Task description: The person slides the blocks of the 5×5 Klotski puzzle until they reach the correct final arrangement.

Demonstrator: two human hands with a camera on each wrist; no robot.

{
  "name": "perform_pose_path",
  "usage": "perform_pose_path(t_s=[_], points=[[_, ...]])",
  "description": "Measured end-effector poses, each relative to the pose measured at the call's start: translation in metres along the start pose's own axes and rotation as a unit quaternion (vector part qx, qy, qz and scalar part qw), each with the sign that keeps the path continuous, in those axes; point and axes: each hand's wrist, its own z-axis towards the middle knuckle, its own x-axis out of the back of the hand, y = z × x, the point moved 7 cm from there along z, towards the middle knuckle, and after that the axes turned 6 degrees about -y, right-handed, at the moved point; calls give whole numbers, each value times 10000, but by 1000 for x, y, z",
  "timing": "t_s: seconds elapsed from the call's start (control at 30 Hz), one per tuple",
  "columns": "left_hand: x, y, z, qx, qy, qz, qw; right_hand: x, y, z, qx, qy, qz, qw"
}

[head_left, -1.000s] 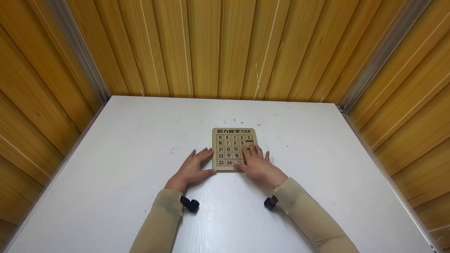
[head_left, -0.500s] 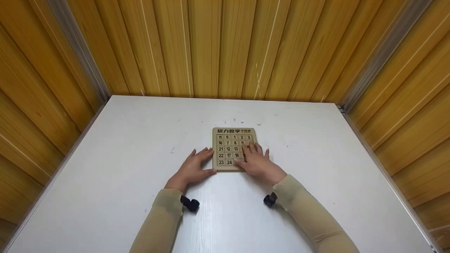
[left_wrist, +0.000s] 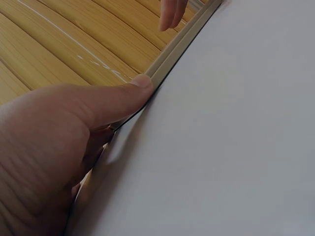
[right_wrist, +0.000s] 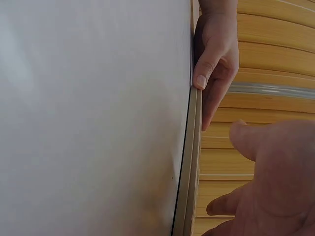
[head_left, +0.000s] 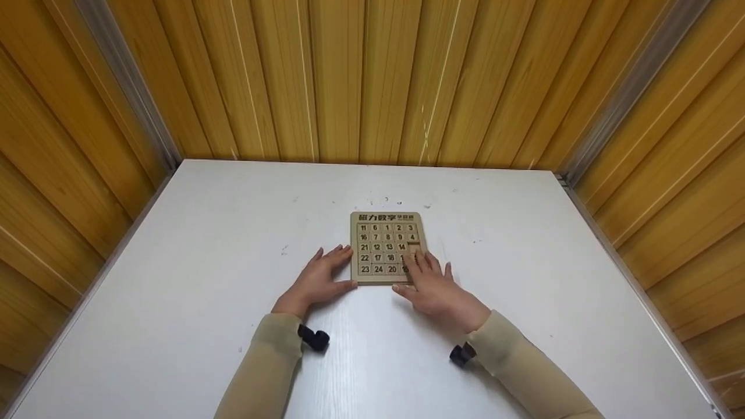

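Note:
A tan number sliding puzzle (head_left: pixel 375 278) lies flat on the white table, dark characters along its top and rows of numbered tiles below. One gap shows at the right end of the middle row, under tile 4 (head_left: pixel 412 237). My left hand (head_left: pixel 319 280) rests against the puzzle's left side, fingers extended along it and thumb at the lower-left corner. In the left wrist view that thumb (left_wrist: pixel 118 100) presses the frame's edge. My right hand (head_left: pixel 436 288) lies over the lower-right tiles, fingertips on them, hiding some numbers. Its thumb (right_wrist: pixel 246 137) stands apart from the frame in the right wrist view.
The white table (head_left: pixel 233 209) extends around the puzzle, with small dark marks behind it. Wood-look panel walls (head_left: pixel 372 81) enclose the back and both sides. Each sleeved wrist carries a small black camera (head_left: pixel 314 338).
The right hand has drawn back toward the person and slightly right. The gap beneath tile 3 is filled by tile 4, and a gap now shows one row lower. The left hand stays put.

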Motion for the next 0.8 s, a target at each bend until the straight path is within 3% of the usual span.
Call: perform_pose_path(t_s=[0.23,0.8], points=[[-3,-5,1,261,1,-66,9996,-5,-2,-8,-28,-101,-158,9998],[-2,-3,1,132,13,30,9999,-1,0,2,-97,-49,-125,9999]])
